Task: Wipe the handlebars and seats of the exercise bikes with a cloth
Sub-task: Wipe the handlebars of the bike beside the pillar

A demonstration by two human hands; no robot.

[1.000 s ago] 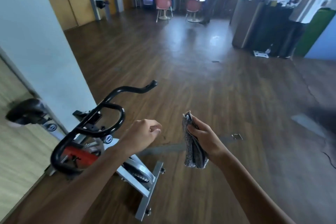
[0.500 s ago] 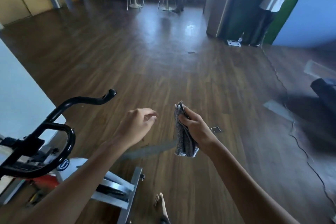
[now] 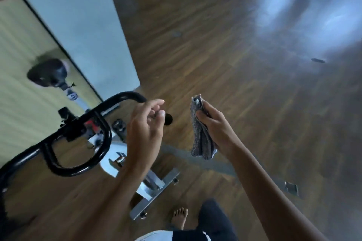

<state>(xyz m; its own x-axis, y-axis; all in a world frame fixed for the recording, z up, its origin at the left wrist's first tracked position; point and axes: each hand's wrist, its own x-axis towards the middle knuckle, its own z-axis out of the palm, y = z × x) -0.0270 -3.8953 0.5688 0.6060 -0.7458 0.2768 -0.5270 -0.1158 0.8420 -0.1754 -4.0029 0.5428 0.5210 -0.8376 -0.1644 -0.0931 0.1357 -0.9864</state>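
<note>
Bunched so thick, the cloth [image 3: 201, 133] would likely skate over the round handlebars [image 3: 121, 97] and miss their underside; unsteadied, the bike [image 3: 109, 168] might rock. The right hand [image 3: 217, 131] gripped the cloth just right of the handlebars, apart from them. The left hand [image 3: 146, 129] hovered at their free end, fingers loosely curled, holding nothing. The cloth looked grey, speckled, limp, folded lengthwise.

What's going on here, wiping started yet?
Not yet, by the look of it. A person stands at an exercise bike. The right hand grips a folded grey cloth, held in the air clear of the bike. The left hand, fingers loosely curled and holding nothing, hovers at the end of the black handlebar. The cloth touches no part of the bike.
</note>
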